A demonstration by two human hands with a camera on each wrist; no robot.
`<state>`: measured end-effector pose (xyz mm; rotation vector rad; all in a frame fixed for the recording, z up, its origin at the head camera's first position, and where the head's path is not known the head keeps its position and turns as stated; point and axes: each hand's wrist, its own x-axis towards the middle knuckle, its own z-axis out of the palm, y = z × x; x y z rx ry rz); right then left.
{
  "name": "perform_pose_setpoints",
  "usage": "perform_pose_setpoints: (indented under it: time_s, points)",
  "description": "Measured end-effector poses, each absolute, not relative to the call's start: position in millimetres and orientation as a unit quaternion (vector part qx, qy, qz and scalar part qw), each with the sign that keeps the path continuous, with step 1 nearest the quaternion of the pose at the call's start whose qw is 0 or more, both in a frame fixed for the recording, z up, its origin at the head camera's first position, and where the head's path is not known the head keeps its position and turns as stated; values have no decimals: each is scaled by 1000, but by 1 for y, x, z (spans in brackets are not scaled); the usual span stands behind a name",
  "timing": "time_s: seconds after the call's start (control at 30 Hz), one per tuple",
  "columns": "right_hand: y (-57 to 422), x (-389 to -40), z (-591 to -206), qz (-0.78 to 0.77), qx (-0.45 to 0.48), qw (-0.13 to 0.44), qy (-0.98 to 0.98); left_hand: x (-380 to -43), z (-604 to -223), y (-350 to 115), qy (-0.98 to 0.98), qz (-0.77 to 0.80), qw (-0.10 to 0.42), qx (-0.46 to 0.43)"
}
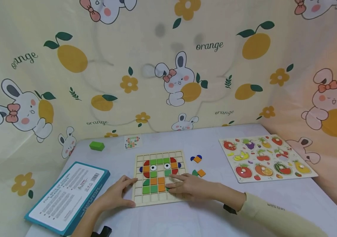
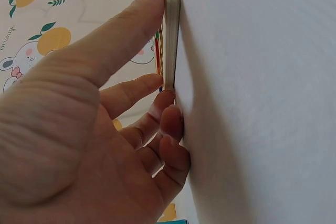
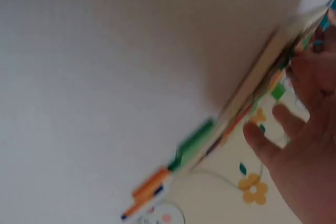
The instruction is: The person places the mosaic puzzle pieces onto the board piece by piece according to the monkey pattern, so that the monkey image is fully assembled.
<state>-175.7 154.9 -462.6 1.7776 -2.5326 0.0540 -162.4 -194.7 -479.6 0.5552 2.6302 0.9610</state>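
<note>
A wooden grid board (image 1: 138, 197) lies on the table, partly filled with red, green, orange and blue tiles and two eye tiles. My left hand (image 1: 116, 194) holds its near left corner, thumb at the front edge and fingers along the left side. In the left wrist view the thumb and fingertips meet the board's edge (image 2: 171, 30). My right hand (image 1: 190, 187) reaches over the lower right of the grid, its fingertips at a small green tile (image 1: 168, 189) that they partly hide. The right wrist view is blurred, with two fingers (image 3: 262, 142) spread away from the board.
Loose orange (image 1: 201, 172), green and blue tiles lie right of the board. A pattern card (image 1: 132, 141) and a green block (image 1: 97, 146) are behind. A blue box (image 1: 70, 194) lies left; a fruit puzzle (image 1: 266, 161) lies right. A printed cloth hangs behind the table.
</note>
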Motion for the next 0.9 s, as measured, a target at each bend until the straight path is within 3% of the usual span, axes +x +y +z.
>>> perform_pose_setpoints:
  time_s: [0.1, 0.37, 0.57, 0.67, 0.8, 0.9]
  points:
    - [154, -170, -464, 49, 557, 4, -829, -162, -479, -195, 911, 335, 144, 193]
    - [152, -164, -467, 35, 548, 70, -833, -162, -478, -195, 910, 337, 142, 196]
    - [149, -159, -468, 79, 555, 22, -828, -162, -481, -196, 911, 335, 146, 193]
    - [151, -159, -465, 124, 537, 25, -834, -162, -482, -196, 911, 334, 147, 192]
    - [166, -172, -459, 188, 447, 60, -873, -162, -482, -196, 912, 332, 145, 192]
    - [187, -188, -456, 238, 342, 54, -907, -163, -481, -196, 912, 333, 143, 194]
